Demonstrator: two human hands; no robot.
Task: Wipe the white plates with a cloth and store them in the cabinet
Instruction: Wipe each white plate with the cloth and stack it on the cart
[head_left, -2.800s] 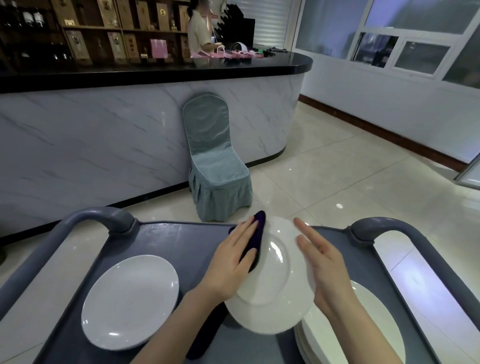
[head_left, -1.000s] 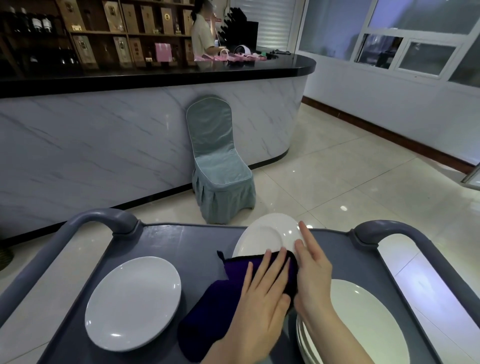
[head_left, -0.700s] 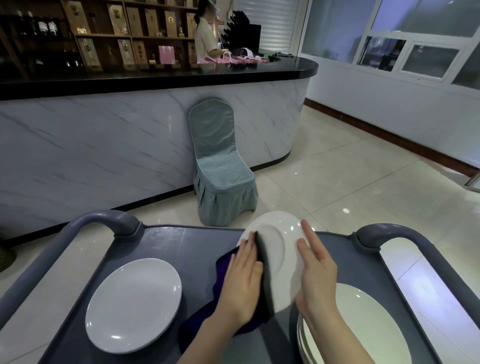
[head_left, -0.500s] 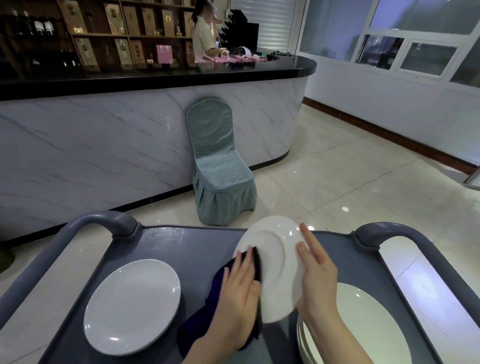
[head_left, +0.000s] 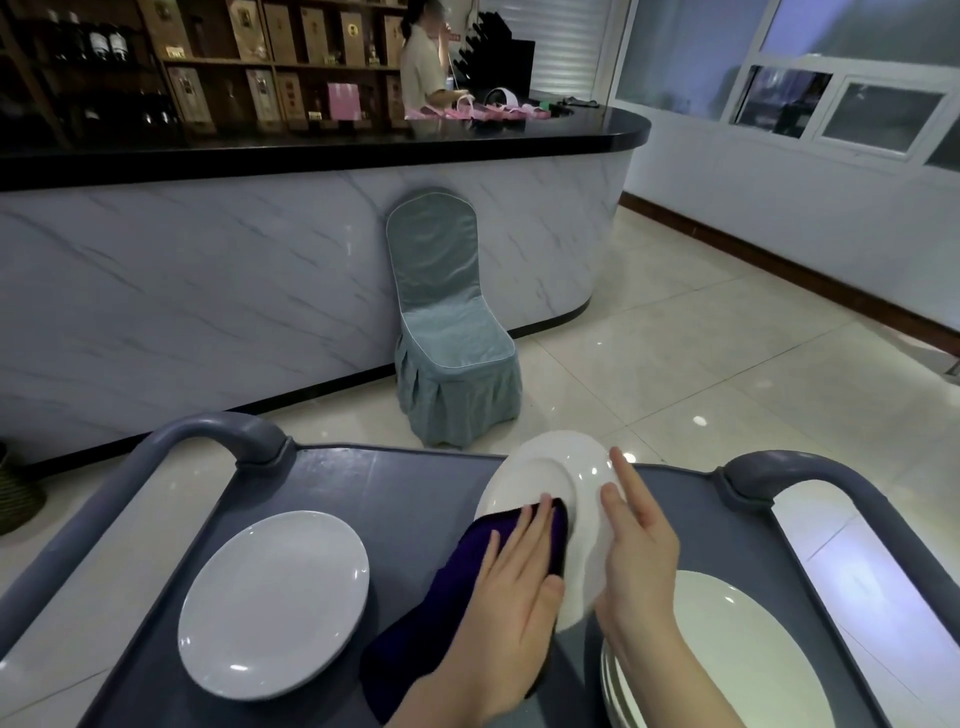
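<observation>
Pressing a dark purple cloth (head_left: 447, 587) against the face of a tilted white plate (head_left: 561, 478) just right of centre, with the left hand (head_left: 511, 587) lying flat on the cloth, fingers straight. Steadying the plate's other side with the right hand (head_left: 641, 561), fingers likewise extended and slightly spread. Holding the plate on edge above a grey cart (head_left: 415, 483), seemingly clear of its tray, lower rim hidden behind the hands. Working between a lone plate (head_left: 275, 603) at lower left and a stack of plates (head_left: 737, 649) at lower right, both resting on the tray. Facing a covered chair (head_left: 447, 322) and a marble-fronted counter (head_left: 260, 270) in the upper half.
</observation>
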